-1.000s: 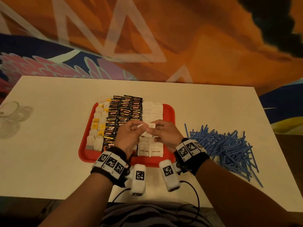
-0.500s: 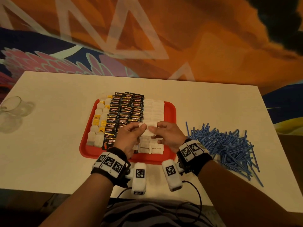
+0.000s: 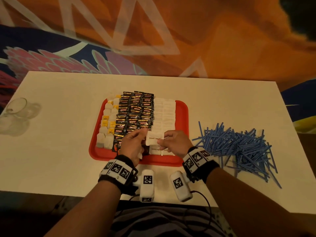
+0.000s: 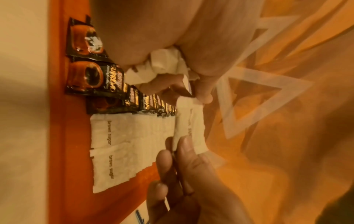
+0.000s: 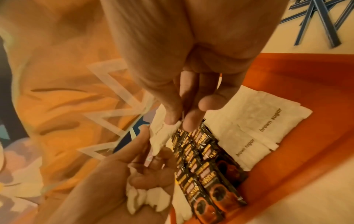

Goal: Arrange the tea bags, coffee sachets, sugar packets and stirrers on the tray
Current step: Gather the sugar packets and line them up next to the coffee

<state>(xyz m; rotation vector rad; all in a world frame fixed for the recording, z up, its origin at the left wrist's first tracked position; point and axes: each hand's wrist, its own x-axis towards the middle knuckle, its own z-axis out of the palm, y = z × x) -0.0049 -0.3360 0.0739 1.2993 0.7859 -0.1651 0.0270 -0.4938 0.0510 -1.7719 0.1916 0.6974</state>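
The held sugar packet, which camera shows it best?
The head view: the sugar packet faces the camera, its "brown sugar" print readable, pinched between left hand and right hand. The left wrist view shows it obliquely; the right wrist view shows it edge-on, partly hidden.

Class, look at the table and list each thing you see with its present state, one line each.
Sugar packet: held above the tray, pinched by both hands.
Left hand: pinching the packet, more white packets tucked in the palm.
Right hand: pinching the packet.
Tray: filled with rows.
Stirrers: loose pile on the table, off the tray.
Glass: lying on its side.
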